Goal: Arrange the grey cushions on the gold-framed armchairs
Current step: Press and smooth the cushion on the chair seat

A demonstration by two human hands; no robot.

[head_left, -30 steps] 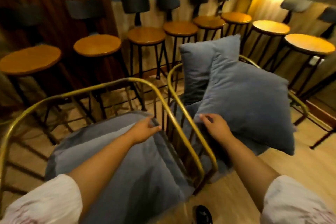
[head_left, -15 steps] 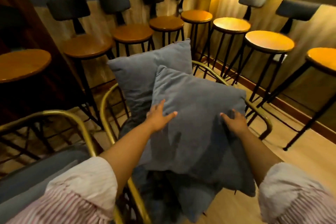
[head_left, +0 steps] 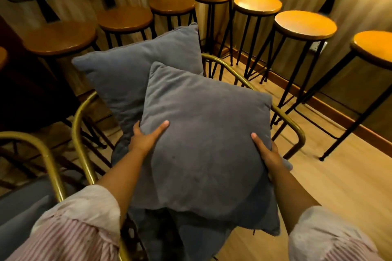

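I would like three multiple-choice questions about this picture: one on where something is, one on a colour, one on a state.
1. Where is the back cushion?
A. on a stool
B. leaning at the back of the armchair, behind the front cushion
C. on the floor

2. What colour is the armchair's frame?
A. gold
B. white
C. red

3. How is the front cushion held?
A. by one hand
B. by no hand
C. by the left hand and the right hand, one on each side

Answers: 1 B, it stands behind the front cushion inside the frame; 2 A, the tubes shine gold; 3 C, both hands grip its side edges.
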